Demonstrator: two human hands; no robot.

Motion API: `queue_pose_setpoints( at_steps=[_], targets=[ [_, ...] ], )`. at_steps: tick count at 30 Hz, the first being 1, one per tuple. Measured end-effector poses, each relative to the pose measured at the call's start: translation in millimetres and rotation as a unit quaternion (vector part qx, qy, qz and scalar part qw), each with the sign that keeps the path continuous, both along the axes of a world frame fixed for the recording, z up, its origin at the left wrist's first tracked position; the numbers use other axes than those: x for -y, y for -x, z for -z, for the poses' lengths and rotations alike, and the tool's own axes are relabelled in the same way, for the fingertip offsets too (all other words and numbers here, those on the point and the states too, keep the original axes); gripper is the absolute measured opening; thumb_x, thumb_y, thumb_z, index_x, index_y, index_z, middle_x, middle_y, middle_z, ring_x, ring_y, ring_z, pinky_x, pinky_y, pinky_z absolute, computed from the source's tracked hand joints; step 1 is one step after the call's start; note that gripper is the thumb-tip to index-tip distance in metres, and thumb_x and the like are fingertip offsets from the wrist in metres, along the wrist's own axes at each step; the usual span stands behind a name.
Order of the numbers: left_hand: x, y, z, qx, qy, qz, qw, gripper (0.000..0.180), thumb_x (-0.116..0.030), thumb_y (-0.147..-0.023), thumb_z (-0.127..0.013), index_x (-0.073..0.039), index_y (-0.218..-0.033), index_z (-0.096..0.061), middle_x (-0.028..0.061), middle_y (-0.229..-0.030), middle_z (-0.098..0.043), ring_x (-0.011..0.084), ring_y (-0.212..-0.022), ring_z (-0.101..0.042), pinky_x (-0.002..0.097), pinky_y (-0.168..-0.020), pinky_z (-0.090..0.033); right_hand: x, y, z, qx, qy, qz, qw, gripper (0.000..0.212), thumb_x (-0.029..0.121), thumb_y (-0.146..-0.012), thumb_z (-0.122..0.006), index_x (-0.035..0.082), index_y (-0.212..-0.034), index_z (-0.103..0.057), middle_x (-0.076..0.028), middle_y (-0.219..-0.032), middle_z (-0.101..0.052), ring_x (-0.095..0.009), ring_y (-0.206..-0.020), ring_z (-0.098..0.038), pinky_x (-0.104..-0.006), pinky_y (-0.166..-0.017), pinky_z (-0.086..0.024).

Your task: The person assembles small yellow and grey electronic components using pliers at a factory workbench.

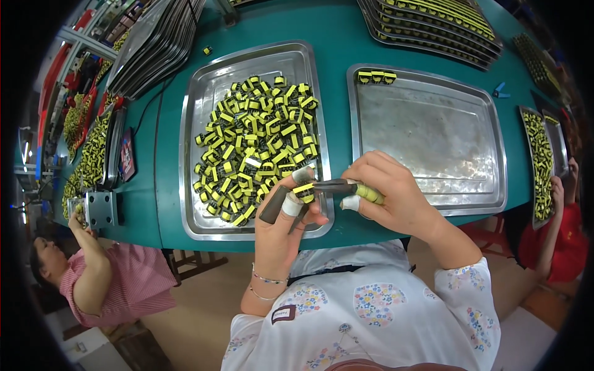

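Observation:
Over the near right corner of the left tray, my left hand pinches a small yellow-taped transformer. Dark and whitish finger covers wrap several of its fingertips. My right hand is closed around a tool that looks like pliers, with dark slim jaws and yellow-green on the handle. The jaws reach the transformer's side; whether they grip it is too small to tell. Under and beyond my left hand, the left metal tray holds a heap of similar transformers.
The right metal tray has a short row of transformers in its far left corner. Stacked trays stand far left, filled ones far right. Blue cutters lie at right. One person works at left, another at right.

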State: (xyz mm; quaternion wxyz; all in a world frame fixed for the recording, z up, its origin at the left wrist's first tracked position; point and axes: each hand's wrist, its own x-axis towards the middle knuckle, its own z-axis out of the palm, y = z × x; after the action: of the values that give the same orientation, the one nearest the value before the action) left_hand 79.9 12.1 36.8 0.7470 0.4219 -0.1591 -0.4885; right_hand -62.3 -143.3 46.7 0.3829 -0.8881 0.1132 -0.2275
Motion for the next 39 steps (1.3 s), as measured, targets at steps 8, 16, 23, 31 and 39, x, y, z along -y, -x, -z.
queue_pose_setpoints(
  at_steps=[8, 16, 23, 31, 39],
  targets=[
    [0, 6, 4, 0.036, -0.022, -0.014, 0.999, 0.043, -0.022, -0.092, -0.061, 0.01, -0.12, -0.052, 0.0162, -0.105, -0.061, 0.0161, -0.077, -0.06, 0.0301, -0.063, -0.06, 5, 0, 1, 0.007, 0.045, -0.028, 0.999, 0.034, 0.005, -0.06, -0.071, 0.005, -0.093, -0.064, -0.008, -0.086, -0.057, -0.027, -0.082, -0.057, -0.0375, -0.073, -0.046],
    [-3, 10, 1, 0.069, -0.036, 0.004, 0.997, 0.04, -0.023, -0.091, -0.063, 0.008, -0.117, -0.055, 0.0124, -0.099, -0.061, 0.0144, -0.078, -0.06, 0.0321, -0.068, -0.059, 10, 4, 8, 0.045, 0.129, -0.038, 0.99, 0.032, 0.005, -0.053, -0.072, 0.008, -0.084, -0.064, -0.004, -0.077, -0.056, -0.024, -0.072, -0.056, -0.0351, -0.062, -0.045],
    [-2, 8, 3, 0.07, -0.024, 0.0, 0.997, 0.039, -0.021, -0.09, -0.064, 0.006, -0.117, -0.054, 0.0161, -0.105, -0.061, 0.016, -0.079, -0.06, 0.0326, -0.068, -0.06, 9, 4, 6, 0.054, 0.136, -0.024, 0.989, 0.033, 0.005, -0.052, -0.071, 0.008, -0.084, -0.064, -0.004, -0.077, -0.057, -0.024, -0.072, -0.056, -0.0346, -0.062, -0.044],
    [0, 7, 0, 0.128, -0.021, -0.07, 0.989, 0.04, -0.018, -0.088, -0.067, 0.003, -0.118, -0.051, 0.0162, -0.106, -0.061, 0.0172, -0.081, -0.062, 0.0353, -0.073, -0.059, -6, 5, 6, 0.046, 0.044, 0.026, 0.998, 0.032, 0.013, -0.06, -0.076, 0.007, -0.091, -0.066, -0.005, -0.083, -0.06, -0.025, -0.076, -0.057, -0.035, -0.066, -0.046],
    [-1, 11, 3, 0.222, -0.003, -0.116, 0.968, 0.037, -0.009, -0.083, -0.071, 0.001, -0.112, -0.052, 0.0132, -0.104, -0.06, 0.0163, -0.08, -0.062, 0.0354, -0.072, -0.059, -15, 0, 9, 0.055, 0.044, 0.032, 0.997, 0.032, 0.009, -0.06, -0.072, 0.005, -0.091, -0.065, -0.006, -0.083, -0.06, -0.025, -0.076, -0.057, -0.0359, -0.067, -0.048]
  ],
)
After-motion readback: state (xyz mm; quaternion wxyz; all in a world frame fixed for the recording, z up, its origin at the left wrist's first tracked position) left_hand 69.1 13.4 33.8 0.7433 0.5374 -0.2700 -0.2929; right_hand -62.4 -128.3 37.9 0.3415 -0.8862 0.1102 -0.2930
